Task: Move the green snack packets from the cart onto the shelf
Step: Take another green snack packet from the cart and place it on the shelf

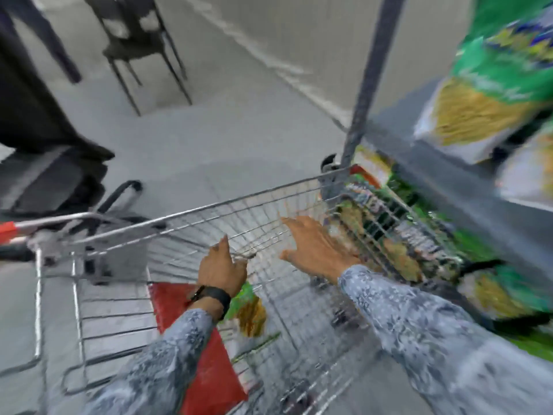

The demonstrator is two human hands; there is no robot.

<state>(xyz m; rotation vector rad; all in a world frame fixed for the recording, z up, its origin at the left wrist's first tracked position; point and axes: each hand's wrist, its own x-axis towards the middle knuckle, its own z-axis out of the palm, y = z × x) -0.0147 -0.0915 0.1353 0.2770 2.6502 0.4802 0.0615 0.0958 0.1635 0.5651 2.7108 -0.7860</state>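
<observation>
A wire shopping cart fills the middle of the blurred head view. One green snack packet lies on the cart floor beside a red flap. My left hand hangs over the basket just above that packet, fingers curled loosely, holding nothing. My right hand reaches into the cart further right with fingers spread and empty. Several green packets stand on the grey shelf at the right. More packets fill the lower shelf behind the cart's wire side.
A grey shelf upright rises just past the cart's far right corner. A black chair stands on the grey floor at the back left. A dark bag sits left of the cart, near the cart's red-ended handle.
</observation>
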